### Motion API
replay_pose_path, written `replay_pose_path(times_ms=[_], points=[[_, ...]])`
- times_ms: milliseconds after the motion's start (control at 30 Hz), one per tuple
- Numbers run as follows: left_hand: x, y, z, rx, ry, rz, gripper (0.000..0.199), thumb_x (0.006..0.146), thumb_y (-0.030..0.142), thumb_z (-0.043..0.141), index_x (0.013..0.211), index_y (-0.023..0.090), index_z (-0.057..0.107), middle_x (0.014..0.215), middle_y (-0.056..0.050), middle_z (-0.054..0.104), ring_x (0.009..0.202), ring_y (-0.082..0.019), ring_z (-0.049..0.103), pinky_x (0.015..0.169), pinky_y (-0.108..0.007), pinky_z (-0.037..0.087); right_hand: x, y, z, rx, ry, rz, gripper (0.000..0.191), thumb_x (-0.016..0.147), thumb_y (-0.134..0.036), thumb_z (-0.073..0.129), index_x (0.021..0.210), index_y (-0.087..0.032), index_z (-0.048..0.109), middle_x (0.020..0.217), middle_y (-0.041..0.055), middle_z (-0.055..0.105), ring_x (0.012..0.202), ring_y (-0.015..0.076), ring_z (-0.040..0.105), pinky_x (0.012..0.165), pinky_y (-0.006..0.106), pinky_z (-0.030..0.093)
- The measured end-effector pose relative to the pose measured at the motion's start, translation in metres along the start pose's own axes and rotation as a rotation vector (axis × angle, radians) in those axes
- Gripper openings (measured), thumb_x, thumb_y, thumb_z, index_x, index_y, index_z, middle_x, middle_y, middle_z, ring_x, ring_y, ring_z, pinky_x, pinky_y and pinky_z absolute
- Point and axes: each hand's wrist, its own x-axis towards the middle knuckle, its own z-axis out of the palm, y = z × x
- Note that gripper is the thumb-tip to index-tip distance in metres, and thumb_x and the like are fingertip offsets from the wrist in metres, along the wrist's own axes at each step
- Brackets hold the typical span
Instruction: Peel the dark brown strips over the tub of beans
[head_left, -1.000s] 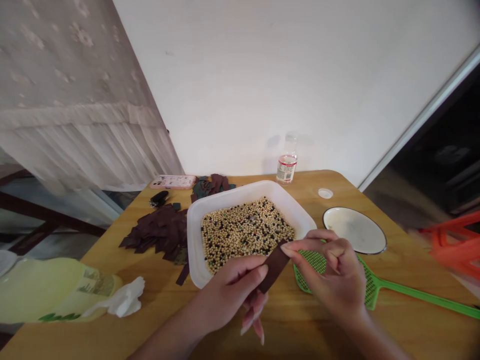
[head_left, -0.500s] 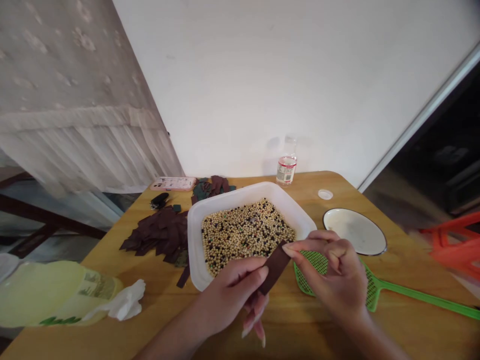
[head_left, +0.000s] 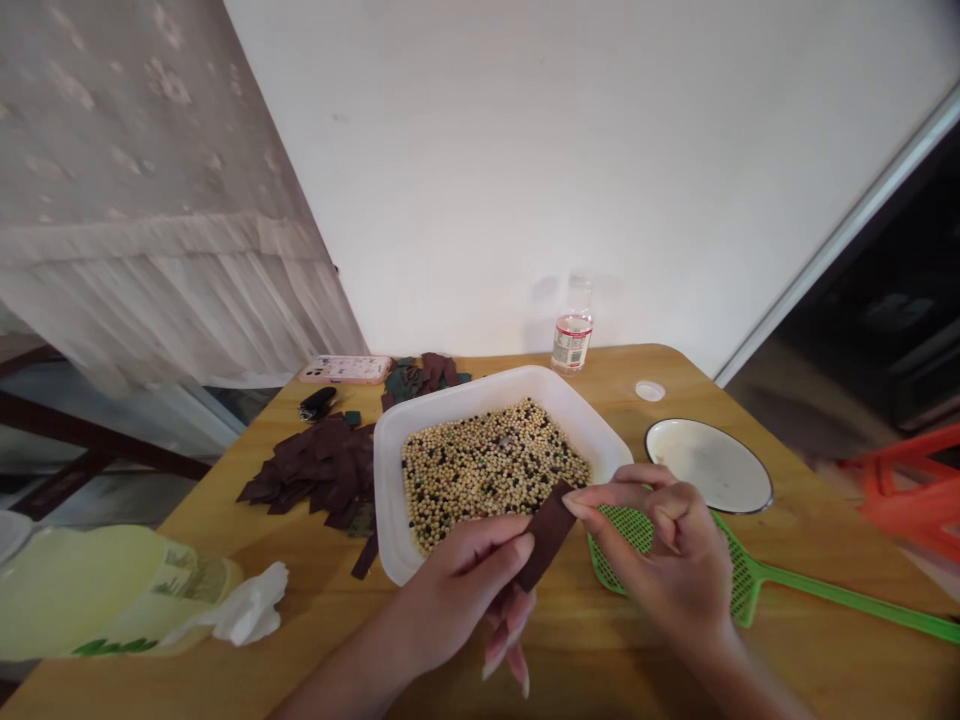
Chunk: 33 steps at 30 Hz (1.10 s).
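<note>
My left hand (head_left: 457,585) and my right hand (head_left: 667,555) both pinch a strip of dark brown sheet material (head_left: 546,535) between thumbs and fingers, just in front of the near corner of a white plastic tray (head_left: 480,392). The tray holds a mix of pale round beans and dark seeds (head_left: 487,470). Under my right hand lies the head of a green plastic fly swatter (head_left: 619,540). To the tray's left sits a heap of cut dark brown pieces (head_left: 322,470), and a few dark green and brown pieces (head_left: 420,375) lie behind it.
On the wooden table (head_left: 622,640) stand a clear plastic bottle (head_left: 572,335) and a white plate (head_left: 709,465). A small white cap (head_left: 649,391), a pink-cased phone (head_left: 345,369), a black object (head_left: 317,404), a tissue (head_left: 244,618) and a pale yellow-green bag (head_left: 97,595) also lie there.
Both hands keep hold of the strip, with little movement. The table scene sits slightly lower in the view.
</note>
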Motion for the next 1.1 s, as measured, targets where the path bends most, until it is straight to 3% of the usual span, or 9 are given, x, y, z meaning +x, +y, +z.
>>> replay_pose_path(times_ms=[200,667,833,1100], points=[[-0.0009,0.0015,0.0002,0.005,0.021,-0.001,0.032,0.086,0.048,0.056,0.077,0.017,0.052,0.046,0.008,0.047,0.031,-0.004,0.039,0.037,-0.016,0.041,0.0009,0.0011,0.0005,0.014,0.009,-0.019,0.043,0.079,-0.014,0.069,0.070,-0.028,0.029,0.066,-0.0040,0.074,0.071,0.0194,0.063,0.062,0.033,0.046],[0.0003,0.0002,0.0015,0.006,0.016,0.003,0.035,0.084,0.051,0.056,0.073,0.018,0.047,0.045,0.009,0.046,0.031,-0.003,0.039,0.038,-0.017,0.047,0.0008,0.0015,0.0004,-0.001,0.005,-0.002,0.044,0.080,-0.015,0.069,0.070,-0.027,0.028,0.066,-0.0034,0.074,0.073,0.0195,0.062,0.063,0.032,0.046],[-0.0001,-0.0003,0.0015,-0.010,-0.020,-0.004,0.032,0.086,0.048,0.056,0.075,0.018,0.049,0.044,0.009,0.045,0.030,-0.003,0.038,0.036,-0.014,0.041,0.0014,0.0008,0.0005,0.010,0.015,-0.005,0.044,0.079,-0.015,0.069,0.069,-0.028,0.028,0.066,-0.0030,0.074,0.072,0.0198,0.062,0.063,0.033,0.047],[-0.0005,-0.0005,0.0005,0.008,-0.026,-0.014,0.032,0.087,0.048,0.054,0.077,0.018,0.050,0.044,0.009,0.046,0.030,-0.003,0.039,0.037,-0.015,0.044,0.0005,0.0024,-0.0003,0.029,0.018,0.007,0.045,0.079,-0.014,0.069,0.069,-0.027,0.027,0.066,-0.0023,0.074,0.074,0.0194,0.061,0.064,0.032,0.047]])
